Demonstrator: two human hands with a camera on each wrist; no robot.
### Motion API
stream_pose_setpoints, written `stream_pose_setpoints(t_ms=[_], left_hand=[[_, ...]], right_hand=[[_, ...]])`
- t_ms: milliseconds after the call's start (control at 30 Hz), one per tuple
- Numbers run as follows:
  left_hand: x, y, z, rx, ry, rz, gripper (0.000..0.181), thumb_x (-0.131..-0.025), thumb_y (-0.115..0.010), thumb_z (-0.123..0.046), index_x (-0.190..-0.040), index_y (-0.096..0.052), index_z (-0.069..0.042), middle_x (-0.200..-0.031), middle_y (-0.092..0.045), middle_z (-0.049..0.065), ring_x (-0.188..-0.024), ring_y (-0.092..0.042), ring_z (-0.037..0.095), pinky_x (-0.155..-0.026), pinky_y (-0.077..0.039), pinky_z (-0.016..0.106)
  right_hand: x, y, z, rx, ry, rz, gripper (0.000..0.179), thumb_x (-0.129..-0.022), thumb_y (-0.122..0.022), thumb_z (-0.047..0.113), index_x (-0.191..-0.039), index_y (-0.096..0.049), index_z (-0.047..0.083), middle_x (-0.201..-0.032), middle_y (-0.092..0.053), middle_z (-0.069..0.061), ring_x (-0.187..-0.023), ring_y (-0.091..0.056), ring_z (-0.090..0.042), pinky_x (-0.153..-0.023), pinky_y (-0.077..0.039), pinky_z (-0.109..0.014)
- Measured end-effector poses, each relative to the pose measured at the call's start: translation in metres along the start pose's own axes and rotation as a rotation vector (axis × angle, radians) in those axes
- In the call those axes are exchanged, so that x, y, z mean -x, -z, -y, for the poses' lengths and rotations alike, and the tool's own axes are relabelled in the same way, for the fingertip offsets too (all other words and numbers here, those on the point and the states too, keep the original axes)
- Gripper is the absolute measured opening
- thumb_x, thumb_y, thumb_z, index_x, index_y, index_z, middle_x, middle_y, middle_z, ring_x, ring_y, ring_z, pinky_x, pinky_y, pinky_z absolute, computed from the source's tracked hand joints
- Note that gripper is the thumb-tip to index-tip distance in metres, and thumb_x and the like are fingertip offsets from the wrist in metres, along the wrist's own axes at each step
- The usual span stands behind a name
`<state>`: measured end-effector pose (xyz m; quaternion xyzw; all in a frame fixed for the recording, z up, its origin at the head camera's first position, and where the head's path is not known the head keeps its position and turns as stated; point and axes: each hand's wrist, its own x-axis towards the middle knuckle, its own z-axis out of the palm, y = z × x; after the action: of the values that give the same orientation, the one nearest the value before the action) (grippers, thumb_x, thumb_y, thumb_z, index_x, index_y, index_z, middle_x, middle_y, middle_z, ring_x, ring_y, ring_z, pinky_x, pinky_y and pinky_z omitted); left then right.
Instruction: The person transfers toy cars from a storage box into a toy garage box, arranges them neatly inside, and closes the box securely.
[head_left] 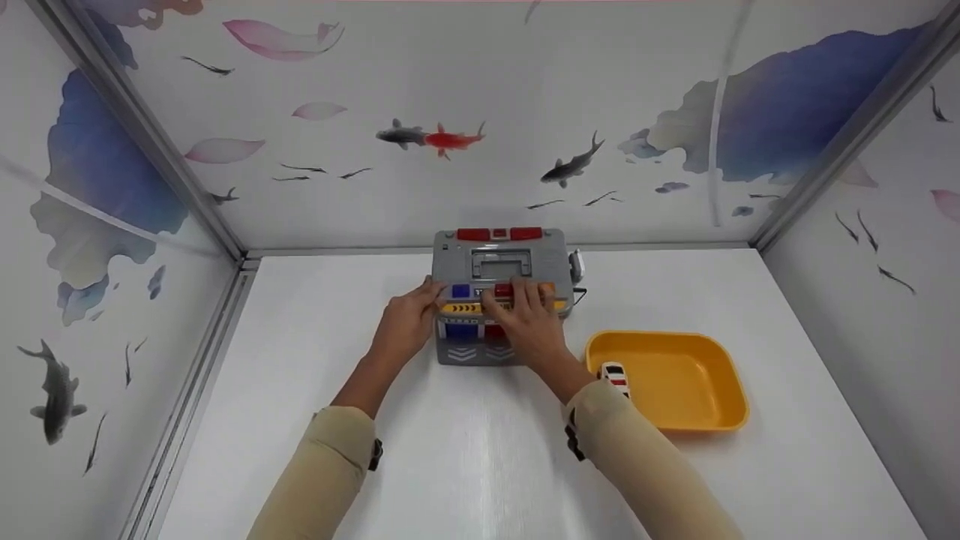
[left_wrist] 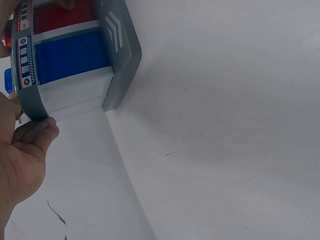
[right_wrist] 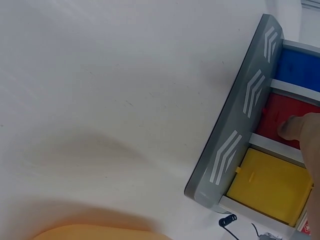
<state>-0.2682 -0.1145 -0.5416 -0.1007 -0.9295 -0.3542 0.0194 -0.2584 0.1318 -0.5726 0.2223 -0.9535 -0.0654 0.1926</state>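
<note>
Beige sleeves (head_left: 315,472) reach in from the bottom, and past them a grey toy garage (head_left: 501,270) stands upright on the white table (head_left: 465,450), between and partly beneath a person's two bare hands. To the right, near the right forearm, lies an orange-yellow tray (head_left: 686,382) with a small white toy car (head_left: 613,373) in it; the sleeve hides part of the car. The left hand (head_left: 405,319) grips the roof's left edge, its fingers bent against the underside. The right hand (head_left: 534,330) straddles the roof's front edge, fingers on top, one digit below touching the red door (right_wrist: 277,110). That hand covers much of the garage's front; the yellow door (right_wrist: 270,185) shows only in the right wrist view, which cuts off the roof. Behind rises a fish-patterned wall (head_left: 525,75).
</note>
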Motion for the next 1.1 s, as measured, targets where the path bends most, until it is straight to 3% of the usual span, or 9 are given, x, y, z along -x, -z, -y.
stream_pose_setpoints(t_ms=[167,367,500,767,1100], left_hand=[[-0.002,0.004,-0.001,0.013,0.001,0.025,0.044,-0.115,-0.060,-0.035,-0.156,-0.065,-0.019,-0.167,-0.052,0.014,-0.154,-0.055,0.033,-0.127,-0.049,0.050],[-0.005,0.012,-0.002,0.027,0.016,0.064,0.044,-0.113,-0.064,-0.037,-0.154,-0.067,-0.019,-0.164,-0.055,0.015,-0.154,-0.056,0.035,-0.127,-0.049,0.053],[-0.009,0.016,-0.003,0.055,0.048,0.093,0.046,-0.112,-0.067,-0.040,-0.153,-0.068,-0.021,-0.164,-0.056,0.014,-0.153,-0.057,0.034,-0.126,-0.051,0.053],[-0.013,0.019,-0.007,0.067,0.105,0.099,0.044,-0.107,-0.075,-0.036,-0.149,-0.071,-0.022,-0.161,-0.059,0.011,-0.147,-0.064,0.037,-0.121,-0.056,0.053],[-0.012,0.016,-0.008,0.079,0.114,0.102,0.045,-0.107,-0.075,-0.037,-0.150,-0.070,-0.022,-0.164,-0.057,0.009,-0.150,-0.062,0.035,-0.123,-0.054,0.052]], right_hand=[[0.001,0.000,-0.001,-0.007,0.001,-0.031,0.074,-0.098,-0.086,0.013,-0.153,-0.040,0.032,-0.153,-0.046,-0.025,-0.139,-0.049,-0.043,-0.115,-0.042,-0.057],[0.003,0.005,-0.003,-0.066,0.006,-0.070,0.070,-0.099,-0.087,0.030,-0.155,-0.044,0.031,-0.151,-0.050,-0.023,-0.138,-0.052,-0.042,-0.114,-0.046,-0.060],[0.007,0.014,-0.006,-0.160,0.022,-0.024,0.080,-0.096,-0.090,0.038,-0.160,-0.043,0.028,-0.157,-0.046,-0.023,-0.143,-0.048,-0.043,-0.119,-0.042,-0.065],[0.016,0.034,-0.018,-0.328,0.060,0.079,0.075,-0.104,-0.078,0.040,-0.167,-0.040,0.026,-0.172,-0.034,-0.020,-0.154,-0.043,-0.045,-0.130,-0.034,-0.075],[0.008,0.057,-0.026,-0.304,0.183,0.110,0.074,-0.107,-0.071,0.044,-0.169,-0.044,0.016,-0.175,-0.043,-0.013,-0.156,-0.047,-0.038,-0.133,-0.036,-0.069]])
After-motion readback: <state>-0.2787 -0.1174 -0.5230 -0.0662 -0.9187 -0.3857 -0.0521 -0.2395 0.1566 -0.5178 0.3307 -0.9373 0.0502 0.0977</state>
